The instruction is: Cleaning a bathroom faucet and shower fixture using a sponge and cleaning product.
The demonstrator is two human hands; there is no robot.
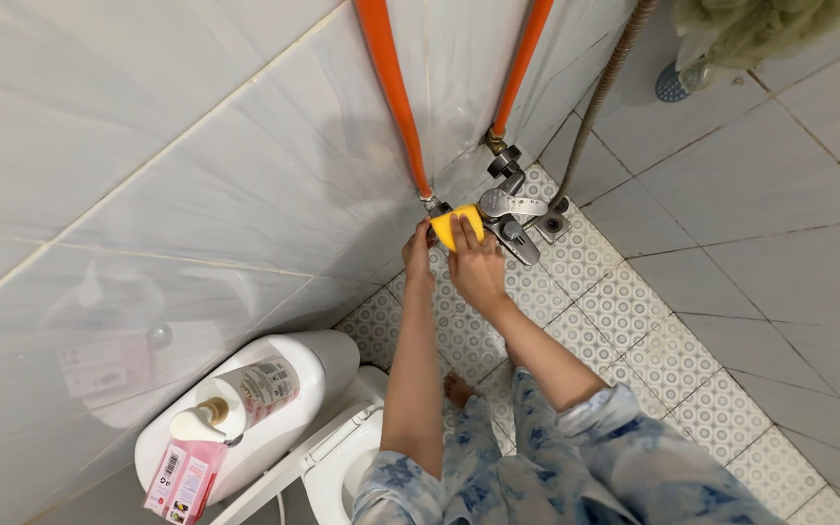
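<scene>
Both hands, left (418, 251) and right (476, 264), gripped my soft yellow sponge (459, 226), its length lying crosswise against the shiny metal tap (512, 209).

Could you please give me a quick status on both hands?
Left hand and right hand press yellow sponge against metal tap. Orange hoses above. Nothing between.

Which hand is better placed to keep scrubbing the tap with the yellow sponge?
Probably the right hand: it lies flat over the yellow sponge and presses it against the metal tap. The left hand only touches the sponge's edge near the orange pipe, so it looks more like a steadying hand.
</scene>
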